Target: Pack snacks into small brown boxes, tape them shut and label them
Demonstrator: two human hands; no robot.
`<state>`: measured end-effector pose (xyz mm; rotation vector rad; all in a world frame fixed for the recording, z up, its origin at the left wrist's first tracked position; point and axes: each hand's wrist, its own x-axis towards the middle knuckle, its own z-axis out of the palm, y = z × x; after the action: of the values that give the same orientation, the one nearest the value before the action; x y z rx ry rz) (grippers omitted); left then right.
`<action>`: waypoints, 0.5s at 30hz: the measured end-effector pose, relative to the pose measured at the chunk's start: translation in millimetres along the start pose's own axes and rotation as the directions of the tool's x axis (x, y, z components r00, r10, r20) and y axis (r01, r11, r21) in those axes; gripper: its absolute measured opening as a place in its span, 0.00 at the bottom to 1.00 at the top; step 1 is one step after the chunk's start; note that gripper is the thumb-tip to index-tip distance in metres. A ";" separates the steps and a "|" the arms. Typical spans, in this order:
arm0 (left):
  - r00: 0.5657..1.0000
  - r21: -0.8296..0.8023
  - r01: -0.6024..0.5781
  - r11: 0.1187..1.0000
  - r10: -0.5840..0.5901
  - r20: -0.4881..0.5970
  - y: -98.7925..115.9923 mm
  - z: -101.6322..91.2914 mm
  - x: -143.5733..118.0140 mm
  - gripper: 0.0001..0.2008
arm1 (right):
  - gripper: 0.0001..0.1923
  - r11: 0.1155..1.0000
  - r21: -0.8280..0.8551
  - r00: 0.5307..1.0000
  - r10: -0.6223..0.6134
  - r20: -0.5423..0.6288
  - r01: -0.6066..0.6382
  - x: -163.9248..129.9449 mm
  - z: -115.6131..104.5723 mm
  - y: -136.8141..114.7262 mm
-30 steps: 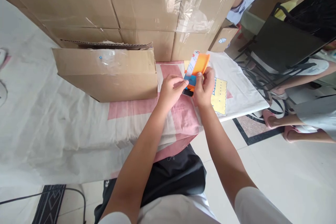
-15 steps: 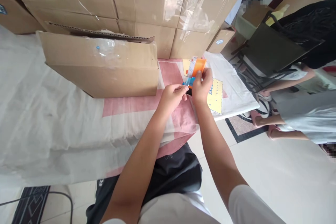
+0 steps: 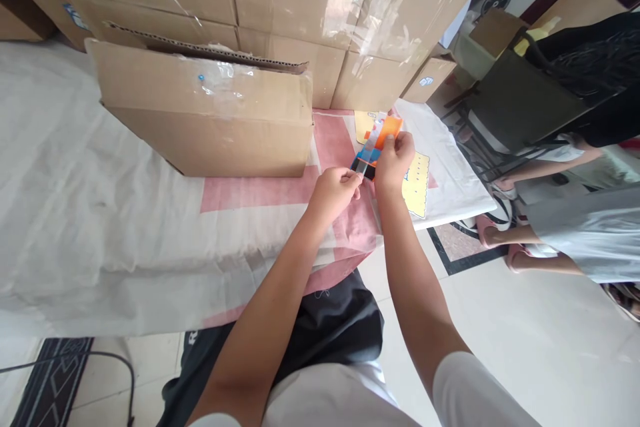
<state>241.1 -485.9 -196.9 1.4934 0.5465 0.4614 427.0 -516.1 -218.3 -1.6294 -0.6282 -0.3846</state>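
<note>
— Well, what is held in the hands?

— A small orange and blue packet (image 3: 379,144) is pinched by the right hand (image 3: 393,161), grip closed on it, above the pink and white cloth (image 3: 260,195) of the counter. A clear strip at the lower end of the packet is pinched by the left hand (image 3: 334,189), also closed.

— And around it?

— An open cardboard box (image 3: 210,121) is seen to the left, near the hands. Taped boxes (image 3: 310,0) are stacked behind. Another person's legs (image 3: 550,247) are seen at the right.
</note>
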 end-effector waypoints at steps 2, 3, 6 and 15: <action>1.000 0.055 -0.013 0.998 0.012 0.018 1.8 3.6 -7.9 0.16 | 0.12 0.989 0.062 0.990 0.136 -0.032 -0.134 6.7 -3.5 7.8; 1.000 0.083 -0.023 0.996 0.021 0.019 2.7 5.9 -11.6 0.17 | 0.12 0.979 0.088 0.981 0.188 -0.038 -0.184 10.1 -5.7 11.7; 0.999 0.130 -0.044 0.991 0.045 -0.003 4.5 12.1 -18.8 0.19 | 0.13 0.963 0.137 0.972 0.234 0.011 -0.233 18.1 -11.1 22.0; 0.997 0.169 -0.073 0.983 0.073 0.004 -1.4 15.9 -14.2 0.19 | 0.22 0.989 0.137 0.976 0.032 0.214 -0.063 8.8 -24.3 14.8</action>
<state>239.3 -507.2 -197.5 1.6806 0.5445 0.4833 445.4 -539.3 -221.1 -1.5555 -0.7575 -0.1279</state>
